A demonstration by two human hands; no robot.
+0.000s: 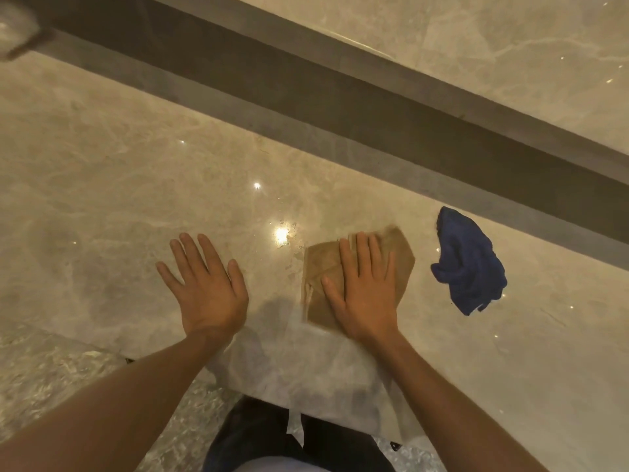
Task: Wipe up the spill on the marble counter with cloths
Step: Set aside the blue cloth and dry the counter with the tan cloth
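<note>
Marble counter (102, 185), tan cloth (401, 253) under flat, open right hand (364, 284); left hand (207, 284) open, empty.

Your desk (119, 185) is polished marble, glossy enough to mirror lights. The tan cloth (401, 257) at 1 o'clock looks matt and flat-woven; the blue cloth (469, 264) at 2 o'clock looks soft, matt and crumpled.
</note>
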